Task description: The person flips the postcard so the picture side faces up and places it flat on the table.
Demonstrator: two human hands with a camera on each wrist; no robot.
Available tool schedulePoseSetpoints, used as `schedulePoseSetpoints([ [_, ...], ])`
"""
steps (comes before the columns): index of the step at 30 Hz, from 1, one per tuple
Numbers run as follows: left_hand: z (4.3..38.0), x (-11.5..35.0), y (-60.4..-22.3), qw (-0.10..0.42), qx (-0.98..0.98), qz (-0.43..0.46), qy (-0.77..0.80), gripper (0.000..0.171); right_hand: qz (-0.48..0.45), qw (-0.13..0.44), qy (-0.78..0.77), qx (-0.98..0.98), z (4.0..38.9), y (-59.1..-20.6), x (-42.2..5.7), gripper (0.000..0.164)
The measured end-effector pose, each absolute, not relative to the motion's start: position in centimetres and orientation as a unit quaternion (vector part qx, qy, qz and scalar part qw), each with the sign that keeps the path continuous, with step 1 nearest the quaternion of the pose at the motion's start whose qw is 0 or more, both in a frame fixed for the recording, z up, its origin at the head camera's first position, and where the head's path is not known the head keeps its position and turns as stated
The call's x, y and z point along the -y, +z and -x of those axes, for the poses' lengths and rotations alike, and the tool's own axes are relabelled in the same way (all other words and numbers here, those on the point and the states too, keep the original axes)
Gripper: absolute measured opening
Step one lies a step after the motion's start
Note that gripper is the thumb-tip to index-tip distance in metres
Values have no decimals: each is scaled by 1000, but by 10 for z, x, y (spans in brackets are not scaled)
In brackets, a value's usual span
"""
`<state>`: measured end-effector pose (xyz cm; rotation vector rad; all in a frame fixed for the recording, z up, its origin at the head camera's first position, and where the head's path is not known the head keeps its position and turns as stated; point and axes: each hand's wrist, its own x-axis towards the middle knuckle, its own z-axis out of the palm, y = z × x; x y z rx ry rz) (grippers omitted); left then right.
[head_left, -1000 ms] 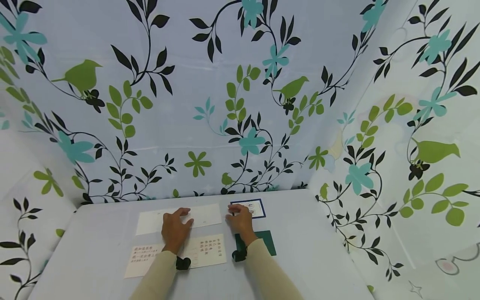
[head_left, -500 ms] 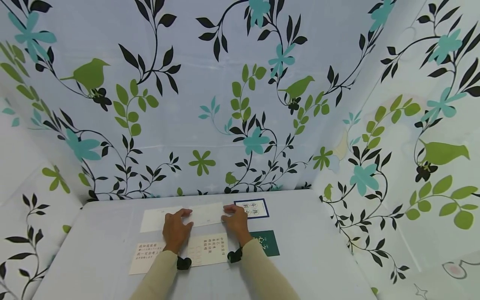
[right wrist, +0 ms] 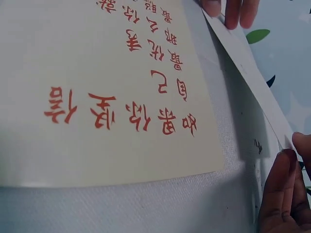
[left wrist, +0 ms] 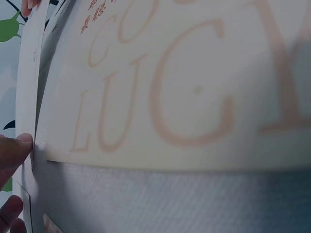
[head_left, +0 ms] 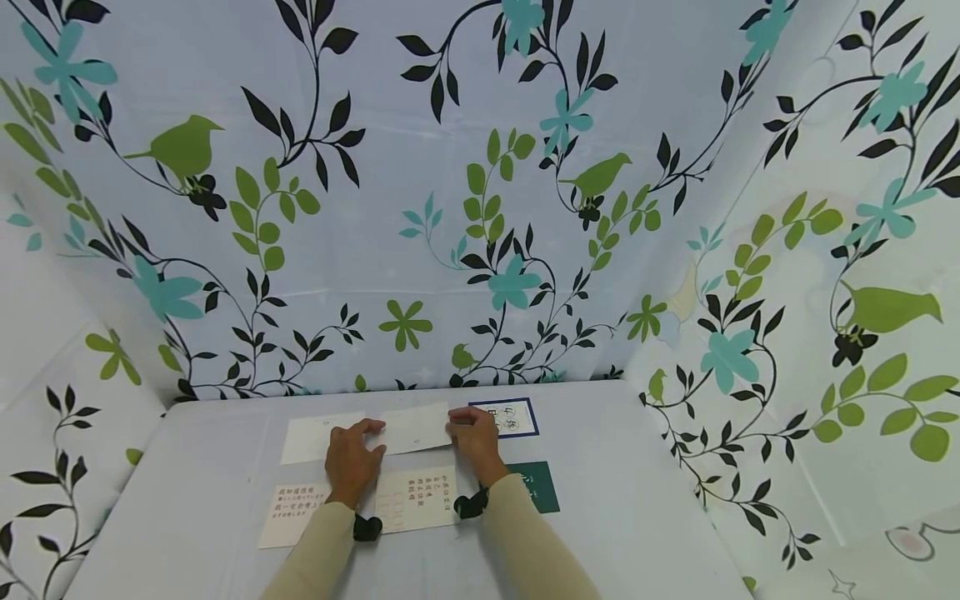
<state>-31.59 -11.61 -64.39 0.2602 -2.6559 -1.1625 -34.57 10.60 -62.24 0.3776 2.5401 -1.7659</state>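
Observation:
Both hands are at a blank white card (head_left: 415,428) in the back row of the table. My left hand (head_left: 352,462) is at its left end, index finger and thumb curved toward the edge; in the left wrist view the thumb (left wrist: 19,148) overlaps the card. My right hand (head_left: 476,446) pinches the right end between thumb and fingers, as the right wrist view (right wrist: 286,194) shows. The card's near edge is slightly raised over the cream card with red writing (head_left: 427,500) in front. The left hand partly covers another white card (head_left: 307,437).
To the right, a blue-bordered card (head_left: 517,417) lies at the back and a dark green card (head_left: 540,486) in front, partly behind the right wrist. A second cream card (head_left: 288,515) lies front left, partly under the left arm. Patterned cloth (head_left: 337,250) walls the white table (head_left: 615,517).
The right hand has moved left from beside the blue-bordered card to the white card's right end, which is now slightly lifted. The left hand stays at the left end.

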Motion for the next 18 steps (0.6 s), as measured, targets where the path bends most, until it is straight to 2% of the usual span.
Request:
schedulePoseSetpoints([
  [7, 315, 115, -642, 116, 907, -86, -395, 39, -127, 35, -572, -809, 348, -620, -106, 14],
  [18, 316, 127, -638, 113, 894, -75, -427, 25, -125, 55, -625, -768, 344, -621, -115, 16],
])
